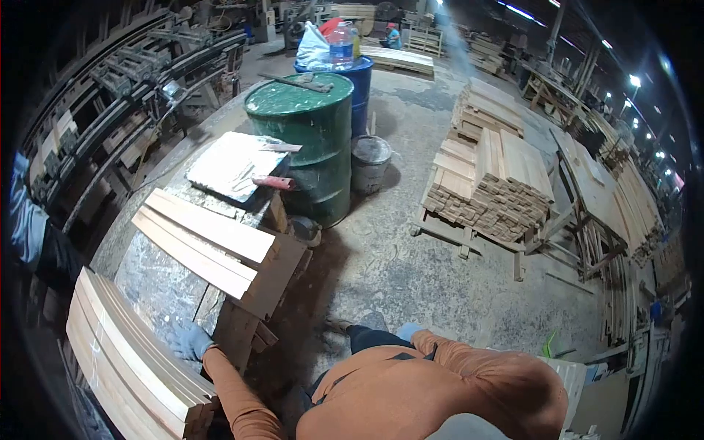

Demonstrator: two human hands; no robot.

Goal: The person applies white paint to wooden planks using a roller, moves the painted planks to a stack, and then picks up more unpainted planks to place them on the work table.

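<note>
My left hand [192, 342], in a grey-blue glove, rests at the near edge of the worktable [143, 268]. Its fingers look stretched out towards the tabletop, beside a stack of long wooden boards [121, 345] at the lower left. No object shows in that hand. My right hand [412, 332], also gloved, hangs low by my body; the forearm and torso hide most of it, and its fingers cannot be made out. Further along the table lie a few loose boards [213, 226]. Beyond them sits a slab covered in white paste [235, 163], with a red-handled tool [273, 182] at its edge.
A green drum [312, 139] stands past the table, with a blue drum [361, 92] and a grimy bucket [371, 163] near it. To the right, stacked planks [506, 180] sit on a low support. A person [393, 34] is far back; another person's sleeve [28, 220] shows at left.
</note>
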